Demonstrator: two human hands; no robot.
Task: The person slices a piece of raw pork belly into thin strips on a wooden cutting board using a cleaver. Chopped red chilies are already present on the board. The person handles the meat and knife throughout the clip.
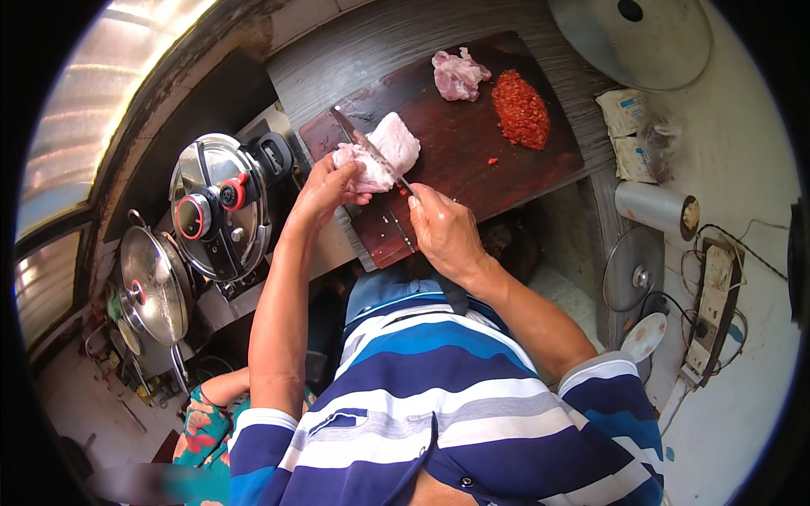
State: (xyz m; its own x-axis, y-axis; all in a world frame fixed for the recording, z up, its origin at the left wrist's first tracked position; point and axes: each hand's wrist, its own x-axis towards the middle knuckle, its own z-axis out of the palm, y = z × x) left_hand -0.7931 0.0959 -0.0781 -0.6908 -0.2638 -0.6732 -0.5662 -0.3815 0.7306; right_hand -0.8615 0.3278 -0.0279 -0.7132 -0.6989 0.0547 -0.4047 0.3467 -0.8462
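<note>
My left hand [328, 190] grips the near end of a piece of pale raw meat [362, 169]. In my right hand [445, 231] is the handle of a kitchen knife [374, 152], its blade lying across the meat and pointing away to the left. On the blade's far side sits a whitish slab of meat [395, 144]; whether it is joined to the held piece I cannot tell. Both rest over the left part of a dark reddish wooden cutting board [452, 166]. Farther back on the board are a pink lump of raw meat [458, 74] and a heap of chopped red pepper [521, 111].
At left stand a pressure cooker [218, 205] and a lidded wok [155, 281]. A large round lid [633, 38] leans at the upper right, near a grey cylinder [655, 205] and a power strip [712, 313]. Another person's floral sleeve [205, 427] shows at lower left.
</note>
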